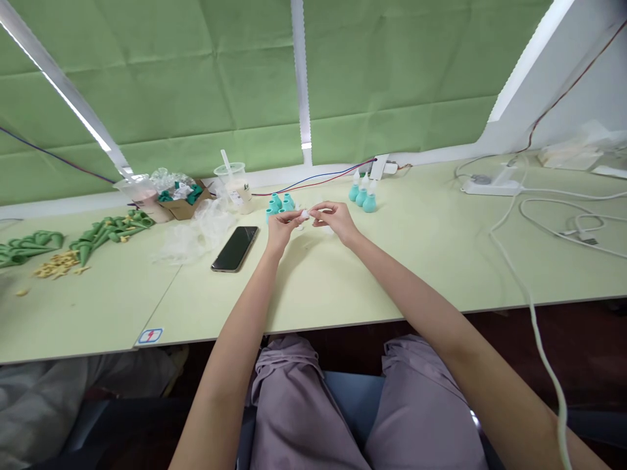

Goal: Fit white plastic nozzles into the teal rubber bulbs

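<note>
Between my fingertips, above the table, is a small white piece (304,214), too small to make out in detail. My left hand (283,230) pinches it from the left. From the right, the fingers of my right hand (337,220) close on the same piece. Just behind my left hand stand several teal bulb-shaped bottles (275,202) with open necks, partly hidden by the hand. Farther right, a few teal bulbs (369,202) stand upright with white pointed nozzles (365,181) on top. Some white bits lie under my hands, mostly covered.
A phone (236,249) lies left of my hands, beside crumpled clear plastic (198,228). Behind are a cup with a straw (238,189) and a cardboard box (183,207). Green cone-shaped pieces (110,230) and yellow bits (56,264) lie far left. A power strip (492,187) and white cable (514,271) cross the right side.
</note>
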Demonstrator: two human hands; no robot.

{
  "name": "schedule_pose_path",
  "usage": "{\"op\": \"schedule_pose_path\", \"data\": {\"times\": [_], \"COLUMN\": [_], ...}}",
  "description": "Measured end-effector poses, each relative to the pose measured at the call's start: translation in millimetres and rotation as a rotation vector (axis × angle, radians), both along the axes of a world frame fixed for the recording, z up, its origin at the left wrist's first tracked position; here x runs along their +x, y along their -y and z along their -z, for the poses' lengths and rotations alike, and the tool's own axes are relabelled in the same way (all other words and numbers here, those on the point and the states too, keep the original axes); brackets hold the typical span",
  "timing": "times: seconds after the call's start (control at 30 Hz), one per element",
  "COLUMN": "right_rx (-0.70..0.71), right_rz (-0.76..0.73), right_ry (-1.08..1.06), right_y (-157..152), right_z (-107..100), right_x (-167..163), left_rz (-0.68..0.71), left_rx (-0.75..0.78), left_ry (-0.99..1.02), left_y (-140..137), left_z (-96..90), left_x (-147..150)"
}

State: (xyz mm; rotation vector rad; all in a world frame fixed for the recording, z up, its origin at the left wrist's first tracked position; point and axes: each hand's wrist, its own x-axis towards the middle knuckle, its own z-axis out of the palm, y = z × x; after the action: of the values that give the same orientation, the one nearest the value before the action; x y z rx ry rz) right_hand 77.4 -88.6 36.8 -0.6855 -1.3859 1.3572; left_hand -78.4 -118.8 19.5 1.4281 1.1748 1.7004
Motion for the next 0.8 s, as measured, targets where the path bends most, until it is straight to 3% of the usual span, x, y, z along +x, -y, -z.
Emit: {"op": "schedule_pose_path", "data": {"times": [0.4, 0.8], "right_rx": [-0.107, 0.094], "right_rz": [-0.054, 0.082], "right_ry": [0.041, 0.025], "right_y": [5.4, 4.6], "right_z": [-3.7, 4.7], "right_x": [2.4, -4.8], "left_rz": [-0.033, -0.058], "left_rx": [0.042, 0.067], "left_ry": [-0.127, -0.101], "left_y": [3.6, 0.6], "left_z": [-6.9, -7.3], "left_x": [-1.1, 0.4]}}
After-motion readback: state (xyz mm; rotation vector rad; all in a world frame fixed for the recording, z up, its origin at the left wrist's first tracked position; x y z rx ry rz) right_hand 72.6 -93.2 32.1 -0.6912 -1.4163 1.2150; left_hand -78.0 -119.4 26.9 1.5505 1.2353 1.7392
